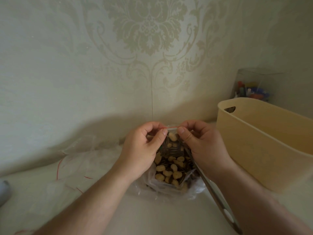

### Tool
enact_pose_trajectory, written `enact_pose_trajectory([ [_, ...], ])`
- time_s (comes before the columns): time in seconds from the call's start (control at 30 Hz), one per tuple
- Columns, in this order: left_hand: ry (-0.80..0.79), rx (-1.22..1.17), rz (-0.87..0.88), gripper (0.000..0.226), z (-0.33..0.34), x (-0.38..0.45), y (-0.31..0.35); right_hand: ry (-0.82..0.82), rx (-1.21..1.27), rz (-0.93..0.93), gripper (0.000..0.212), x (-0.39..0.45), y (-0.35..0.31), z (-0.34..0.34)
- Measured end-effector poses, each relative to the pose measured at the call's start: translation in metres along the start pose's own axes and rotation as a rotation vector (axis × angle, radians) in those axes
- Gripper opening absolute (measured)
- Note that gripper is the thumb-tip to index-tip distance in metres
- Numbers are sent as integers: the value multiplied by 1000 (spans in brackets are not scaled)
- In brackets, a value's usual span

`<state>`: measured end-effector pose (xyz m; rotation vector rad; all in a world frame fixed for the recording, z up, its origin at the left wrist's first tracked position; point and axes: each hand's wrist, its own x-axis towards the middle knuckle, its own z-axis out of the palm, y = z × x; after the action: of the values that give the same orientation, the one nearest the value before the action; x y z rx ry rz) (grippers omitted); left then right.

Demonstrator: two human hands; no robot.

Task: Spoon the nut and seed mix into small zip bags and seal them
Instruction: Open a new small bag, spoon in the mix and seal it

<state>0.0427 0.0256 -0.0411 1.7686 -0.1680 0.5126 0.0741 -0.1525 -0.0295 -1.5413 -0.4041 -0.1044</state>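
Head view looks down on both hands raised over a pale table (pixel 152 217). Left hand (pixel 142 150) and right hand (pixel 201 146) each pinch the red-lined top edge of a small zip bag (pixel 171 133), thumbs facing the camera, holding it just above the big clear bag of nut and seed mix (pixel 171 168). A spoon handle (pixel 218 199) slants out of that bag under the right wrist. Empty zip bags (pixel 81 165) lie at left; a beige tub (pixel 264 143) stands at right
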Motion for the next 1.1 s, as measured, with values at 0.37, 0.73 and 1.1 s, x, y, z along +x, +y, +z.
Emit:
enact_pose_trajectory([
  [0.37,-6,-4,10,9,0,-1,4,-18,-35,-3,13,-1,1,-1],
  [0.73,-13,-5,20,7,2,-5,8,-16,-105,-21,9,1,6,-1],
  [1.1,-39,18,8,10,1,-4,5,-83,-83,5,9,-2,5,-1],
])
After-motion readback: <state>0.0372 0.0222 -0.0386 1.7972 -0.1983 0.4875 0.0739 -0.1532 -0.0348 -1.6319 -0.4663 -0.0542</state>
